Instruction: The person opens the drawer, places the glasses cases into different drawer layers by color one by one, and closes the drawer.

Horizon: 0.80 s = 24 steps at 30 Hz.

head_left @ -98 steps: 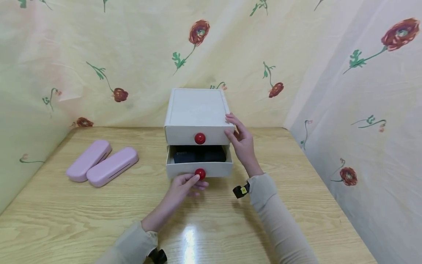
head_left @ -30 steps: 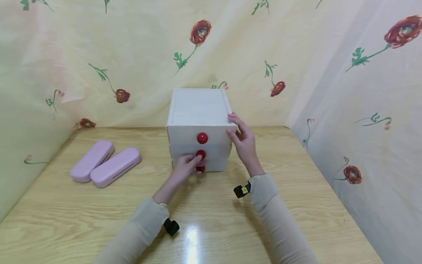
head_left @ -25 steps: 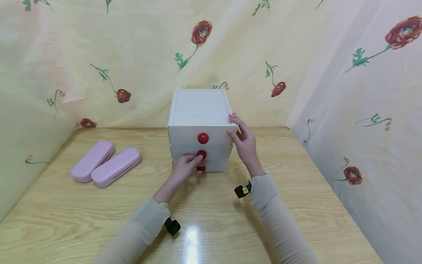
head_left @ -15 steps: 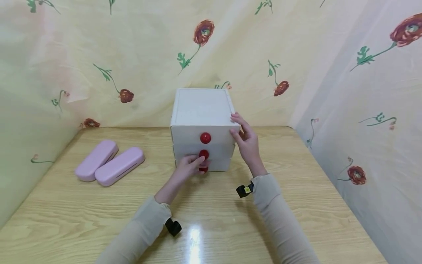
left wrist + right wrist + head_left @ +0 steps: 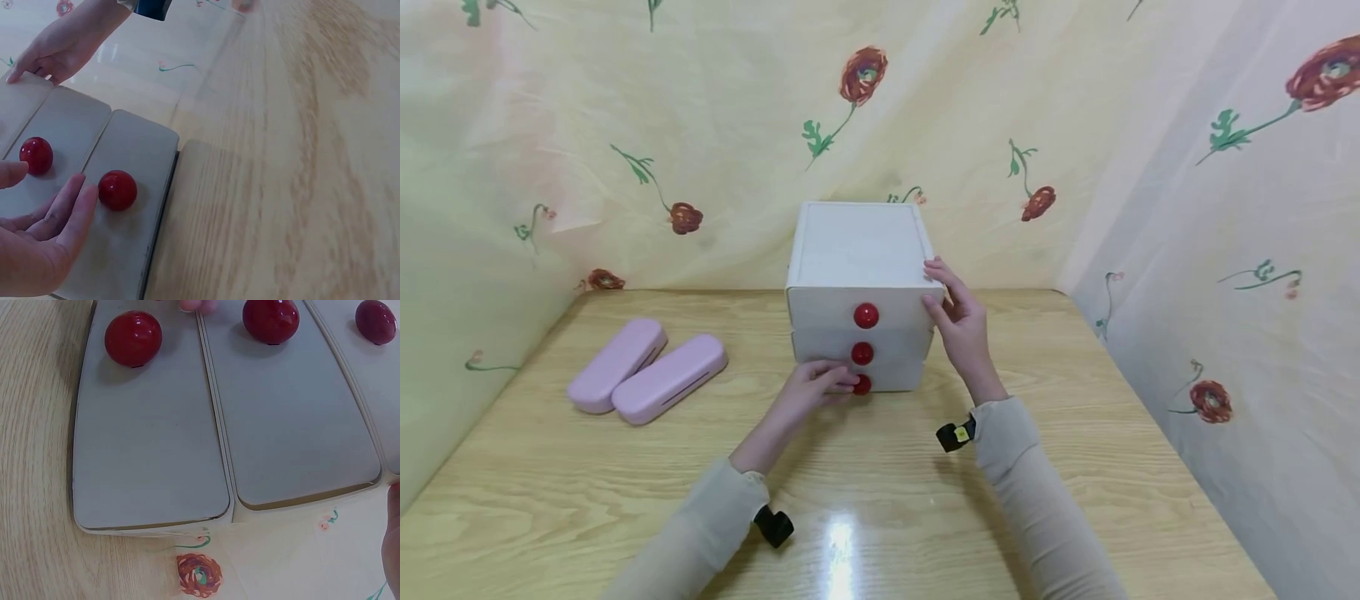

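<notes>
A white drawer cabinet (image 5: 861, 250) stands at the back middle, its three drawers pushed in. Each drawer front has a round red knob: top (image 5: 867, 316), middle (image 5: 862, 353) and bottom (image 5: 862, 384). My left hand (image 5: 805, 392) is at the lower drawers, fingertips right at the bottom knob in the head view. In the left wrist view its fingers are loosely extended, with nothing held between them. My right hand (image 5: 964, 329) holds the cabinet's upper right front corner, thumb at the front face and fingers at the top edge. The drawers' contents are hidden.
Two lilac oblong hard cases (image 5: 670, 379) lie on the wooden table (image 5: 1000, 500) to the left, one against the other. A flowered cloth (image 5: 737, 125) hangs behind the cabinet and along both sides of the table.
The middle drawer, partly out with a dark case inside 3.3 seconds ago, was pushed in. My left hand has since let go of its knob and lowered slightly. The right hand keeps its place.
</notes>
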Available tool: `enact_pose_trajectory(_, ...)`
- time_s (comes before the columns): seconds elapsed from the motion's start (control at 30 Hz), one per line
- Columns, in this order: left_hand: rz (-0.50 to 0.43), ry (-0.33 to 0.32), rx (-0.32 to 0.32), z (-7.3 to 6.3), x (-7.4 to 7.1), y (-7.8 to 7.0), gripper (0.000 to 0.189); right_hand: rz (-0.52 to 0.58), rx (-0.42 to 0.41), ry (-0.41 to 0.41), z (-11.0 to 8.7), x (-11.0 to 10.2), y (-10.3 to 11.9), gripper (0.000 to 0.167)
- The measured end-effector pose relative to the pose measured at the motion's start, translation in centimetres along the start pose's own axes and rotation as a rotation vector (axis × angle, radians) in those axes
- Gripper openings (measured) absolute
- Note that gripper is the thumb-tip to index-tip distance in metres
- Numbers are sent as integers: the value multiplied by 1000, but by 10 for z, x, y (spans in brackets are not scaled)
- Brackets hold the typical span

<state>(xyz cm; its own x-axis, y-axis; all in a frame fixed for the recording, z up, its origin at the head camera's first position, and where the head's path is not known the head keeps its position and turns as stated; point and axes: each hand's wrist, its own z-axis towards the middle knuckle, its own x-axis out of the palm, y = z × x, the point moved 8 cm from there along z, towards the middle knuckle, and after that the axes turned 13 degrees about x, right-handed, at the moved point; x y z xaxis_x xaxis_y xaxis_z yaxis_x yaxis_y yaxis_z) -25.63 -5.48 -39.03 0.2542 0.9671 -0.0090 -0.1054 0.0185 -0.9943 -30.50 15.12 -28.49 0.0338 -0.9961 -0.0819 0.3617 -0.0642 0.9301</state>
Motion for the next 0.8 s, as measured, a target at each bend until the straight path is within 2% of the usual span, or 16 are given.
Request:
enact_pose_trajectory(0.2, 16, -5, -32, -5, -3, 8, 35, -7, -4, 4, 0, 0, 0, 38)
enact_pose_trajectory(0.4, 15, -29, -73, -4, -4, 18, 35, 1, 2, 4, 0, 0, 1, 39)
enact_pose_trajectory(0.63, 32, 45, -142, -2, 5, 32, 37, 5, 9, 3, -1, 0, 1, 38)
enact_pose_trajectory(0.8, 29, 56, -179, 0, 10, 38, 36, 0, 11, 8, -1, 1, 1, 38)
